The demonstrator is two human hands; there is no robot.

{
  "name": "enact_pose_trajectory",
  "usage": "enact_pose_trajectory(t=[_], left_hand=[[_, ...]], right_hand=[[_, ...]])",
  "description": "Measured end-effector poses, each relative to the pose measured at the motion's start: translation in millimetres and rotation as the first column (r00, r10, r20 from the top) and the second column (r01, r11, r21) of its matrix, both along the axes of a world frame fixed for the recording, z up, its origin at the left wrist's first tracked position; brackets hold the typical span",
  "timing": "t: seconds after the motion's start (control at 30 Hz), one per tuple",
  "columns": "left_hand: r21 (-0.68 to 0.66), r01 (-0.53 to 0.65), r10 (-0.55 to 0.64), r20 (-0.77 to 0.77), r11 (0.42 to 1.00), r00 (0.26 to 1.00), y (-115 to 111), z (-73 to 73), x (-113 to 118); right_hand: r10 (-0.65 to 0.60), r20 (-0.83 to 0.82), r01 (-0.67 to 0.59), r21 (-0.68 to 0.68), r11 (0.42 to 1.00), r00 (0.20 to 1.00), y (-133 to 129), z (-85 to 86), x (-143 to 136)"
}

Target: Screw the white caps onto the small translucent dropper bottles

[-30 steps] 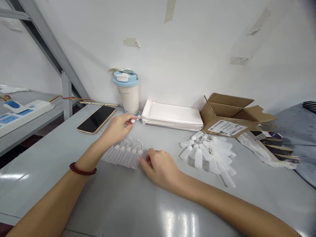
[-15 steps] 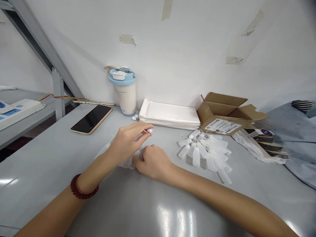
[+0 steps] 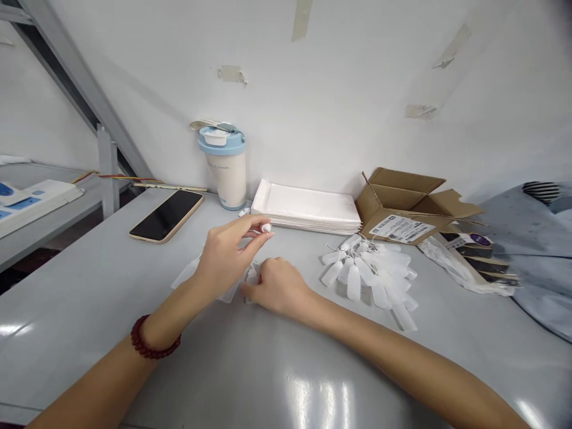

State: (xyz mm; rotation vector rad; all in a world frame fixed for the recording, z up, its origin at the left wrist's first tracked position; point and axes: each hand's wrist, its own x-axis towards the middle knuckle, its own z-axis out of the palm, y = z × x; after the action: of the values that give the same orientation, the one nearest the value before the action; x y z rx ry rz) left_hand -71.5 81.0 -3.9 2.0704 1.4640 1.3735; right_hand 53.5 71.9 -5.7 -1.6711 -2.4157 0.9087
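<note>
My left hand [image 3: 226, 253], a red bead bracelet at its wrist, is raised a little above the table. Its thumb and forefinger pinch a small white knob [image 3: 267, 227] with a thin cord. Close on its right, my right hand [image 3: 281, 287] rests low with curled fingers at a translucent white plastic piece [image 3: 251, 275], which the fingers partly hide. More flat translucent pieces [image 3: 185, 274] lie under and beside my left hand. To the right spreads a pile of similar tag-shaped pieces [image 3: 379, 271] with thin white cord loops.
Along the wall stand a blue-lidded cup [image 3: 230, 179], a stack of white padded envelopes [image 3: 308, 205] and an opened cardboard box [image 3: 397, 208]. A phone [image 3: 167, 215] lies left on the grey table [image 3: 250, 369]. At right are a clear plastic packet [image 3: 465, 271] and grey-blue cloth [image 3: 531, 250].
My left hand has shifted slightly up and left with the white knob. The piece by my right fingers shows more clearly. My right hand has hardly moved.
</note>
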Motion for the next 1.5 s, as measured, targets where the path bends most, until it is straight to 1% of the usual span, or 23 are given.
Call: enact_pose_trajectory(t=[0.13, 0.23, 0.37, 0.47, 0.53, 0.63, 0.73, 0.83, 0.9, 1.0, 1.07, 1.13, 1.2, 1.33, 1.4, 1.5], left_hand=[[-0.042, -0.011, 0.014, 0.075, 0.999, 0.997, 1.3, -1.3, -0.5], [-0.064, -0.009, 0.018, 0.14, 0.998, 0.99, 1.2, 1.4, -0.5], [-0.074, 0.005, 0.009, 0.193, 0.997, 0.981, -3.3, 10.7, 0.3], [-0.099, 0.074, -0.054, 0.188, 0.992, 0.981, -11.5, 14.8, 7.0], [-0.133, 0.147, -0.125, 0.159, 0.98, 0.979, -18.8, 13.2, 16.0], [-0.181, 0.238, -0.225, 0.089, 0.954, 0.97, -28.9, 6.0, 31.4], [-0.189, 0.256, -0.258, 0.01, 0.948, 0.966, -33.9, -1.5, 40.2], [-0.187, 0.274, -0.292, -0.081, 0.943, 0.953, -34.3, -8.7, 42.5], [-0.186, 0.338, -0.367, -0.153, 0.923, 0.918, -34.7, -14.9, 45.1], [-0.19, 0.452, -0.488, -0.255, 0.872, 0.835, -37.3, -25.5, 53.7], [-0.207, 0.488, -0.53, -0.305, 0.848, 0.791, -38.4, -31.8, 60.7], [-0.233, 0.497, -0.548, -0.343, 0.836, 0.763, -37.5, -37.0, 66.0], [-0.259, 0.497, -0.561, -0.371, 0.828, 0.74, -34.8, -41.5, 68.2], [-0.299, 0.497, -0.58, -0.408, 0.815, 0.705, -30.4, -47.3, 66.1], [-0.313, 0.477, -0.57, -0.415, 0.821, 0.709, -31.7, -47.8, 63.9], [-0.339, 0.411, -0.527, -0.414, 0.846, 0.743, -36.6, -45.7, 59.2]], right_hand=[[-0.008, -0.052, 0.009, 0.023, 1.0, 0.999, 0.0, -7.2, 6.7], [-0.011, -0.129, 0.018, 0.051, 0.999, 0.992, -0.9, -12.2, 17.3], [-0.015, -0.274, 0.031, 0.054, 0.998, 0.962, -5.8, -10.9, 40.5], [-0.046, -0.369, 0.062, 0.032, 0.998, 0.928, -17.3, -7.2, 65.5], [-0.08, -0.413, 0.092, 0.008, 0.996, 0.907, -28.1, -7.3, 82.9], [-0.161, -0.459, 0.162, -0.036, 0.986, 0.874, -43.0, -12.2, 103.6], [-0.229, -0.489, 0.217, -0.082, 0.973, 0.842, -51.4, -17.0, 115.3], [-0.254, -0.505, 0.24, -0.095, 0.966, 0.825, -55.6, -16.5, 123.0], [-0.245, -0.51, 0.232, -0.09, 0.968, 0.825, -58.7, -14.3, 129.0], [-0.224, -0.507, 0.223, -0.063, 0.973, 0.832, -64.0, -11.5, 139.7], [-0.215, -0.5, 0.226, -0.04, 0.973, 0.838, -66.5, -9.9, 146.1], [-0.213, -0.502, 0.22, -0.045, 0.974, 0.838, -67.9, -8.4, 150.4], [-0.227, -0.516, 0.215, -0.083, 0.973, 0.826, -68.7, -7.4, 152.4], [-0.272, -0.545, 0.215, -0.168, 0.962, 0.793, -70.5, -8.1, 150.7], [-0.286, -0.561, 0.208, -0.201, 0.957, 0.777, -70.9, -8.9, 148.6], [-0.295, -0.575, 0.2, -0.223, 0.954, 0.764, -70.5, -8.7, 145.8]])
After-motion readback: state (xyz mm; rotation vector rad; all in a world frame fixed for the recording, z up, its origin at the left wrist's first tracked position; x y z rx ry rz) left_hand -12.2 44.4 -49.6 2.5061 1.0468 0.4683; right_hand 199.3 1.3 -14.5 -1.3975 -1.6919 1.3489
